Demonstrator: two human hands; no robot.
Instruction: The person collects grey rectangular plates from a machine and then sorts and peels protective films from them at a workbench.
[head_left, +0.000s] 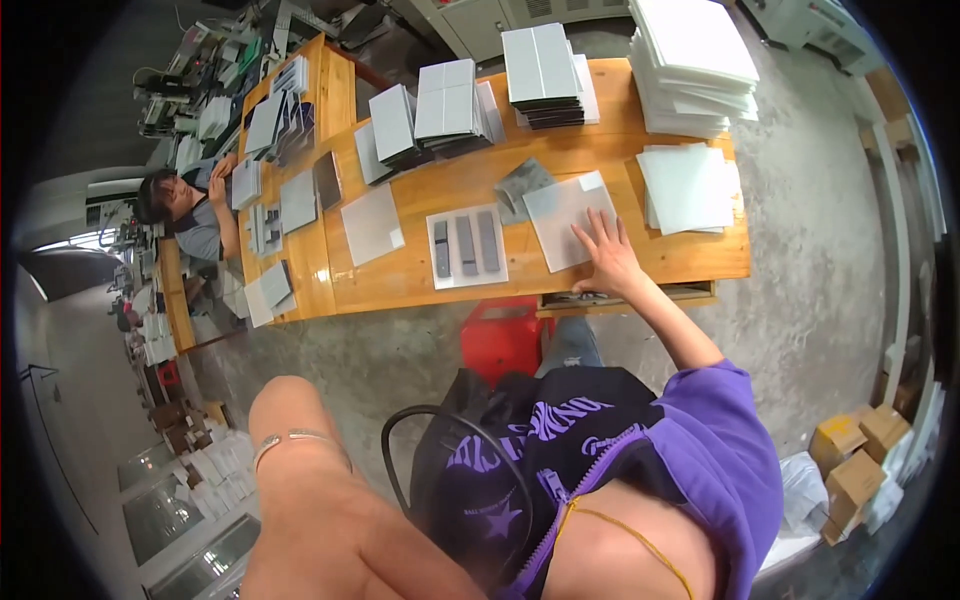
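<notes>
My right hand lies flat with fingers spread on the near edge of a pale grey sheet on the wooden table. A crumpled grey piece lies just behind that sheet. To its left is a white card bearing three dark grey strips. My left hand is raised very close to the camera at the bottom left, blurred, with a thin bracelet on the wrist. Its fingers are not clear, and I see nothing in it.
White sheets are stacked right of my hand, with a taller pile behind. Grey-and-white board stacks line the far edge. A red stool stands under the table. A seated co-worker works at the left. Cardboard boxes sit lower right.
</notes>
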